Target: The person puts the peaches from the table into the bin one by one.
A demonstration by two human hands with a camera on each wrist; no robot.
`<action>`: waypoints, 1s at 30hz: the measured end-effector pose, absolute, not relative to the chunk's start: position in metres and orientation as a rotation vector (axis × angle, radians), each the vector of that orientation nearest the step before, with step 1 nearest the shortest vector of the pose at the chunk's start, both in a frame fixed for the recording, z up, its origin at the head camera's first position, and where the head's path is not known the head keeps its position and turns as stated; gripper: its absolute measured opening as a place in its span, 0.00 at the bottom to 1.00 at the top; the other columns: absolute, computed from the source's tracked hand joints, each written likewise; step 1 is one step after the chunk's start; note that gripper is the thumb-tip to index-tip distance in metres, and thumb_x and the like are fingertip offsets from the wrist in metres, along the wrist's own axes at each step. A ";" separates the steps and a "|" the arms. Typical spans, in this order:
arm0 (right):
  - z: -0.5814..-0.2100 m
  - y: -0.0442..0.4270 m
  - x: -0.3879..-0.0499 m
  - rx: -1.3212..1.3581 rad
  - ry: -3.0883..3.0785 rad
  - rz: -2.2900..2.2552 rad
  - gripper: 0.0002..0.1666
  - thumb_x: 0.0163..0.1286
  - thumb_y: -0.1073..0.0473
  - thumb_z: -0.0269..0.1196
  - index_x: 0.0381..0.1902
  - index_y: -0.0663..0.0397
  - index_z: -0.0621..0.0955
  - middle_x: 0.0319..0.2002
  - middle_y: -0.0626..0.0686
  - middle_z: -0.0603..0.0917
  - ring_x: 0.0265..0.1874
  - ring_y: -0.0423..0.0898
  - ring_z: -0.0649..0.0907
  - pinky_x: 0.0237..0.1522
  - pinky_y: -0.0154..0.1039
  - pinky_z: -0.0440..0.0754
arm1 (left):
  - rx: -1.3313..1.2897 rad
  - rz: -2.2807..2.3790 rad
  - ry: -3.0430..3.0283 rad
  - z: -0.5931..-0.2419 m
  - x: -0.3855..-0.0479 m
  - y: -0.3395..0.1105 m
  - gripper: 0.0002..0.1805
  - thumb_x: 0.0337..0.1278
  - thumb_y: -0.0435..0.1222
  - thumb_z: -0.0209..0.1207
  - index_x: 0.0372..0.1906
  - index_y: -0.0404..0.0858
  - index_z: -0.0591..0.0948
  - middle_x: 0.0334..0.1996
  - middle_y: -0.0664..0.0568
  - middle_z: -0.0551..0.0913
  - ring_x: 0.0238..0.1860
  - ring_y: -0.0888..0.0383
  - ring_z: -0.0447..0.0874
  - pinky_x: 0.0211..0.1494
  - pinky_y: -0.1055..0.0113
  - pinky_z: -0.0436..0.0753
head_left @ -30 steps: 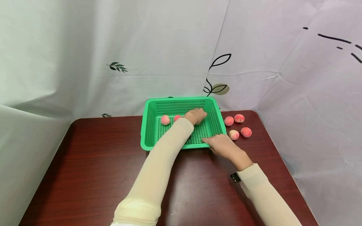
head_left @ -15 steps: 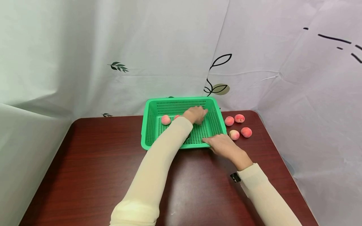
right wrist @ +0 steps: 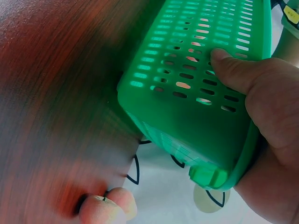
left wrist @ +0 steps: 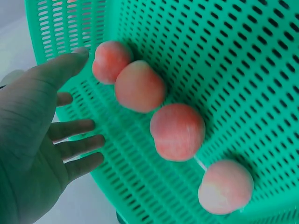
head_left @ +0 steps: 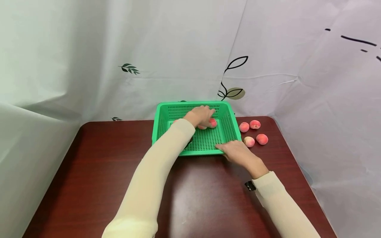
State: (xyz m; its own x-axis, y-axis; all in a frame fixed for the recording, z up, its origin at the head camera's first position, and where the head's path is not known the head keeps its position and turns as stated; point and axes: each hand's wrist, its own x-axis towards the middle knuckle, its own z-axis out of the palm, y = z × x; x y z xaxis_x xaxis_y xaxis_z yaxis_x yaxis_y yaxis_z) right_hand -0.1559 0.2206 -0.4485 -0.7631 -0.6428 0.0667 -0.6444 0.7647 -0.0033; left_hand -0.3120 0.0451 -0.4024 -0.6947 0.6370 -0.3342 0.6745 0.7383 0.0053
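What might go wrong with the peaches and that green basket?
The right hand grips the green basket by its near rim, so a sudden tug might set the peaches inside rolling. The left hand is open, close to those peaches, and might bump one. Four more peaches lie on the table just right of the basket; if it slid that way, it might push one toward the edge.

Smooth plastic basket (head_left: 202,152), matt velvety peaches (left wrist: 177,132), glossy wood-grain table (head_left: 101,168), creased cloth-like backdrop (head_left: 178,39).
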 end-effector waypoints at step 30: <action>-0.447 0.225 -0.167 1.052 -2.929 0.027 0.14 0.66 0.65 0.68 0.33 0.46 0.73 0.20 0.45 0.75 0.18 0.48 0.76 0.22 0.43 0.72 | 1.256 -0.225 2.731 -0.377 -0.266 0.003 0.49 0.71 0.64 0.52 0.84 0.42 0.51 0.80 0.39 0.59 0.79 0.41 0.61 0.79 0.48 0.64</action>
